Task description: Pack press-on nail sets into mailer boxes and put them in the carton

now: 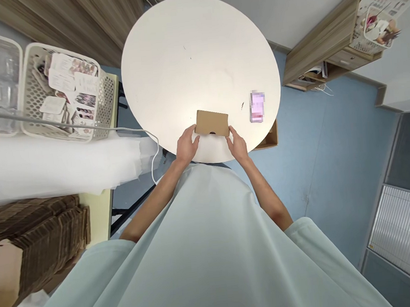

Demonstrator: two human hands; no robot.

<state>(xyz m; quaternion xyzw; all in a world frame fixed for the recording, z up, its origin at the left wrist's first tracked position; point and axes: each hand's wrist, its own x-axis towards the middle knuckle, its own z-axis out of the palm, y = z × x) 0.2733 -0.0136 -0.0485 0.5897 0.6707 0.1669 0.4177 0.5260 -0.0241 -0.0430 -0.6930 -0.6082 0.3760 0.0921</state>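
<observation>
A small closed cardboard box (212, 122) lies near the front edge of the white round table (196, 40); a dark notch shows at the middle of its near side. At the box's left end is my left hand (187, 145), fingers against the corner and thumb by the near edge. My right hand (237, 144) grips the opposite end in the same way. To the right of the box, a blurred pink and purple rectangular thing (257, 107) rests on the table.
On the left, a perforated basket (106, 92) holds packets, next to a bin (19, 50) of clear plastic. White wrapping sheets (57, 165), a pale cable (135, 129) and stacked flat cardboard (54, 227) are below. A wooden cabinet (323, 35) stands at right.
</observation>
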